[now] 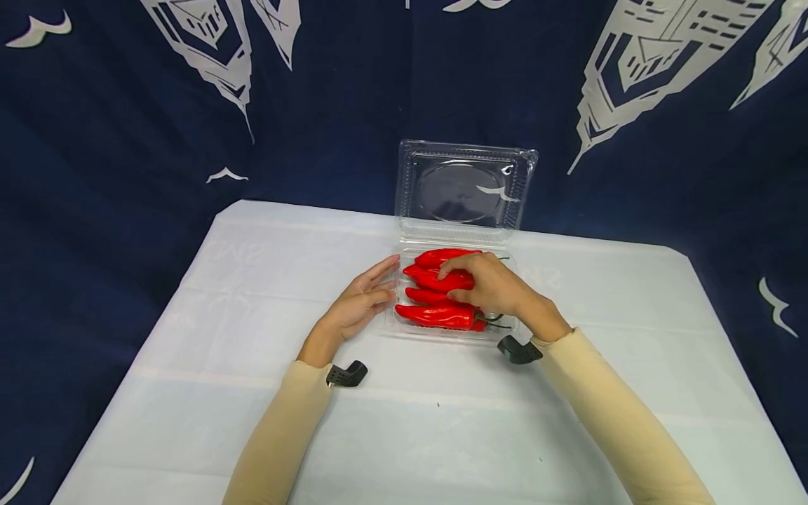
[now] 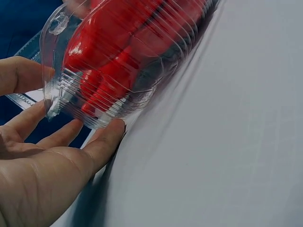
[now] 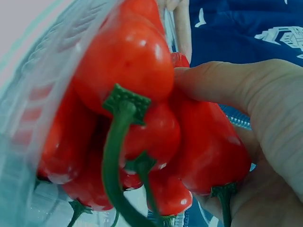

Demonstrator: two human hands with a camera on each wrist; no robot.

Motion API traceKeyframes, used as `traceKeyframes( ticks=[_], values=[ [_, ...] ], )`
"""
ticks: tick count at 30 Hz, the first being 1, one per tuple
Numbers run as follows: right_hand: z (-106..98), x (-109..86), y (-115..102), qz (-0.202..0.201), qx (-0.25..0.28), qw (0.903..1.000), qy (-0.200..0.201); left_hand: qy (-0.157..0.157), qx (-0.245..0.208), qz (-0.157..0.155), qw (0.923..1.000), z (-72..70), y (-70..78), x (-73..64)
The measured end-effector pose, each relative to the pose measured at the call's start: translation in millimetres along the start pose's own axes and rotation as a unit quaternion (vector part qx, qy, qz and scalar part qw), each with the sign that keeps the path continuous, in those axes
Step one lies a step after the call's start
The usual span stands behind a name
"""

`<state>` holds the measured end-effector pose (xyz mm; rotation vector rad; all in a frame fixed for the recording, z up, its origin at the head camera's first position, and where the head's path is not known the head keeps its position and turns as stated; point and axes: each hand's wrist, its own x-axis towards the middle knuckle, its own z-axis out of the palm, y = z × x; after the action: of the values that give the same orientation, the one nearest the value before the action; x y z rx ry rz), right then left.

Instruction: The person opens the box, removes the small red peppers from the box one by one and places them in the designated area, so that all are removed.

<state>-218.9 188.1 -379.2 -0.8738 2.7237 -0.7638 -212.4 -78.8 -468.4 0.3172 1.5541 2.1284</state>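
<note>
A clear plastic clamshell container (image 1: 393, 327) lies on the table with its lid (image 1: 461, 189) raised. Several red peppers (image 1: 435, 317) with green stems fill its base, piled on one another. My right hand (image 1: 489, 284) reaches in from the right and grips one red pepper (image 3: 203, 146) between thumb and fingers, amid the others. At the container's left end, my left hand (image 1: 360, 305) steadies the wall with its fingers spread and fairly straight. In the left wrist view its fingertips (image 2: 113, 130) touch the ribbed plastic corner.
The white-covered table (image 1: 410, 435) extends around the container. Behind it hangs a dark blue cloth (image 1: 341, 105) with white building and bird prints, close behind the raised lid. Small dark wrist cameras (image 1: 348, 374) sit on both wrists.
</note>
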Motion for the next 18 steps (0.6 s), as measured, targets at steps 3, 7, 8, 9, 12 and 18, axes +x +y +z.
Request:
traceKeyframes(
  ticks=[3, 7, 8, 9, 12, 18],
  values=[
    [-2.8, -4.1, 2.1, -0.001, 0.003, 1.0, 0.007, 0.008, 0.003, -0.002, 1.0, 1.9, -0.7, -0.2],
    [-9.2, -7.9, 3.6, -0.002, 0.005, 0.9997, 0.022, 0.012, 0.007, 0.0, 0.9999, 2.8, -0.1, -1.1],
    [-10.8, -9.3, 4.0, -0.001, 0.008, 0.9997, 0.025, 0.011, 0.007, 0.0, 0.9999, 2.7, -0.4, -1.2],
    [-12.3, -10.7, 4.8, -0.001, 0.01, 0.9995, 0.028, 0.011, 0.006, 0.0, 0.9999, 2.7, -0.6, -1.3],
    [-16.9, -15.7, 7.3, -0.001, 0.02, 0.999, 0.04, 0.008, 0.004, 0.0, 1.0, 2.5, -0.7, -1.4],
    [-26.0, -27.8, 13.1, 0.005, 0.025, 0.9968, 0.076, 0.01, 0.0, 0.001, 1.0, 3.3, 0.2, -1.0]
  ],
)
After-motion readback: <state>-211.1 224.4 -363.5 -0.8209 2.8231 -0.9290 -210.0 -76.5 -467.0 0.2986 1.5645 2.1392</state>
